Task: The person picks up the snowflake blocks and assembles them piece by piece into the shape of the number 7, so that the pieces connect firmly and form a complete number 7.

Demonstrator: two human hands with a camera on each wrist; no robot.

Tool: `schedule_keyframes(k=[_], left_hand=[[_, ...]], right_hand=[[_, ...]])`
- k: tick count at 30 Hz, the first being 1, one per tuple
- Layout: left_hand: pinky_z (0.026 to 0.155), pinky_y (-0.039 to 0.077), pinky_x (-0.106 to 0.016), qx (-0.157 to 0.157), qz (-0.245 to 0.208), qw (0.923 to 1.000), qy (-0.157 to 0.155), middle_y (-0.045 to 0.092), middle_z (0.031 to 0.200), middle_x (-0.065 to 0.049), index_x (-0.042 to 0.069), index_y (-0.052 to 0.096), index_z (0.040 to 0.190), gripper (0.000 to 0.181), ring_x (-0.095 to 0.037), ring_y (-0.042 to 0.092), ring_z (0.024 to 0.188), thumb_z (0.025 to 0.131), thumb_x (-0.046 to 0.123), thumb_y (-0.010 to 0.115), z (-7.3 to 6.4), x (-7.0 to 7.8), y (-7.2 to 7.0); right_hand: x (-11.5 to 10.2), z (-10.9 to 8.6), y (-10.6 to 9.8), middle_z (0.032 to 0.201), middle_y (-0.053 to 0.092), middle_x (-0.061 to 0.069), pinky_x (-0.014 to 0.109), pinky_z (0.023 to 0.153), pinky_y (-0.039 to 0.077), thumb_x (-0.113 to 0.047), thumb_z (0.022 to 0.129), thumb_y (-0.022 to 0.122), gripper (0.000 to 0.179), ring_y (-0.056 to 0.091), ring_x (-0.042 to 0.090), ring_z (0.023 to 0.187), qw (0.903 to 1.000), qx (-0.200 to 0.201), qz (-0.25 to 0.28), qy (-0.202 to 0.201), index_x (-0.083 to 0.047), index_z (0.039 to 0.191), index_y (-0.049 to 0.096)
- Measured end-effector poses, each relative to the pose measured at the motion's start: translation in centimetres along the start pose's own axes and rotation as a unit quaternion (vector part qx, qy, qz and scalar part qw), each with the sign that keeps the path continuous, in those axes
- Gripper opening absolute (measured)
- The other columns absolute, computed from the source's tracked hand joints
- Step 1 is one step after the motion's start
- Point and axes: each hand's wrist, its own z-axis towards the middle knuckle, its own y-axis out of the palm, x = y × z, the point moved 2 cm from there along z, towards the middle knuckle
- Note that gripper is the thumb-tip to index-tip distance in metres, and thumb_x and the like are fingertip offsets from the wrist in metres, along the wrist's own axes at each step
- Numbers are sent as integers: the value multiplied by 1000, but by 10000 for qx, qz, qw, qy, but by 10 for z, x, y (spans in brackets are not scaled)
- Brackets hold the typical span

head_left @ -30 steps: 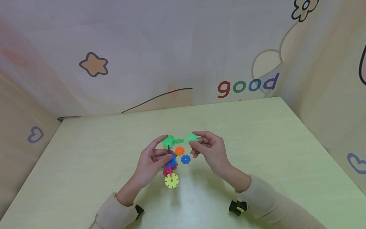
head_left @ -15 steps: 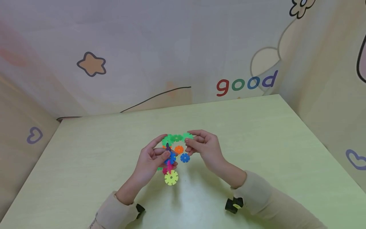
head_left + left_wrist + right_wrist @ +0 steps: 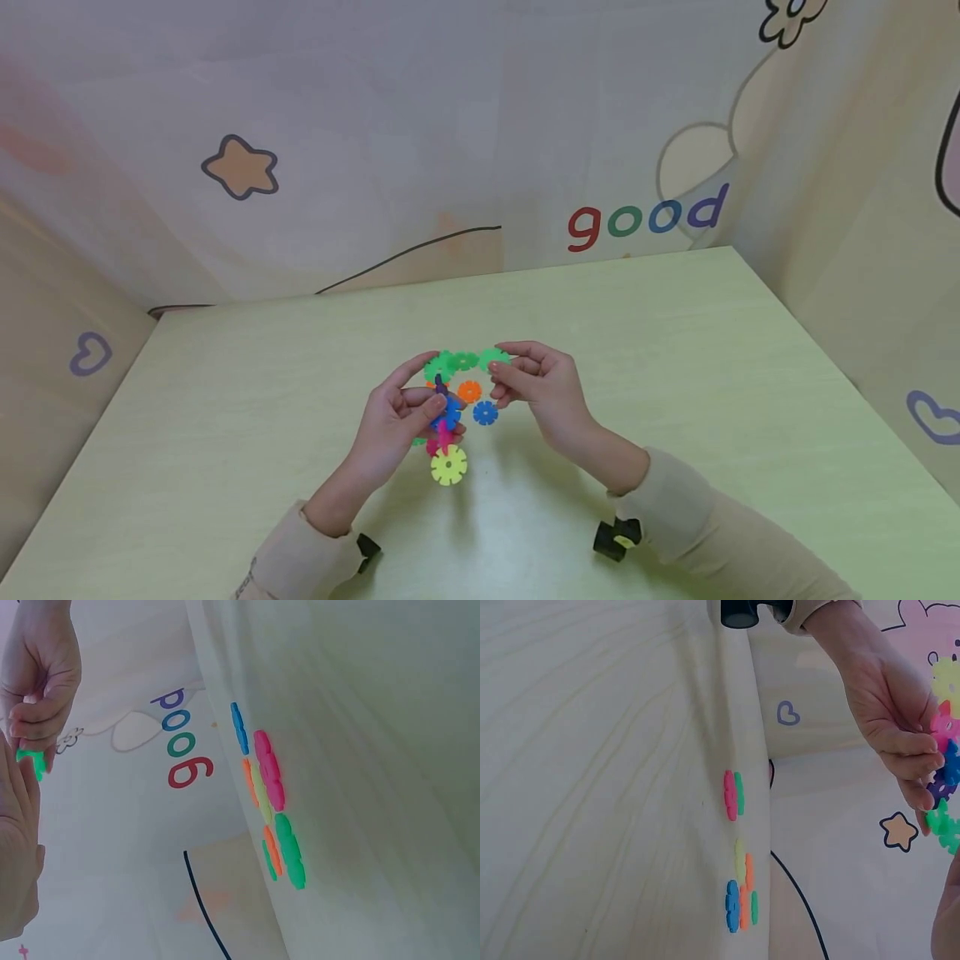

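My left hand (image 3: 395,418) pinches a chain of notched plastic discs between thumb and fingers. From the top down, the chain runs through a green disc (image 3: 440,367), a dark purple disc (image 3: 941,788), a blue disc (image 3: 450,412), a pink disc (image 3: 445,435) and a yellow disc (image 3: 449,466). Off the top green disc, a second green disc (image 3: 464,361) sticks out to the right. Thumb and fingers of my right hand (image 3: 551,392) pinch another green disc (image 3: 493,358) at its right end. Whether those two are slotted together I cannot tell.
Loose discs lie on the pale table (image 3: 637,350) behind the hands, among them an orange disc (image 3: 469,392), a blue disc (image 3: 485,412), a crimson disc (image 3: 270,771) and a green disc (image 3: 290,851). A printed cloth wall (image 3: 375,150) stands behind the table.
My right hand has moved left, bringing its green disc up to the green disc on the chain, then shifted very slightly back right. The chain has turned a little in my left hand.
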Motion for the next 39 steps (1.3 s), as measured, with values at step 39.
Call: schedule_keyframes(k=[39], left_hand=[[64, 54, -26, -219, 1280, 9833, 1278, 63, 87, -28, -8, 32, 137, 63, -11, 65, 70, 81, -12, 60, -4, -2, 3]], right_hand=[[-5, -10, -3, 80, 60, 30, 31, 58, 55, 4, 82, 63, 29, 63, 14, 57, 9907, -220, -849, -1038, 9, 109, 56]])
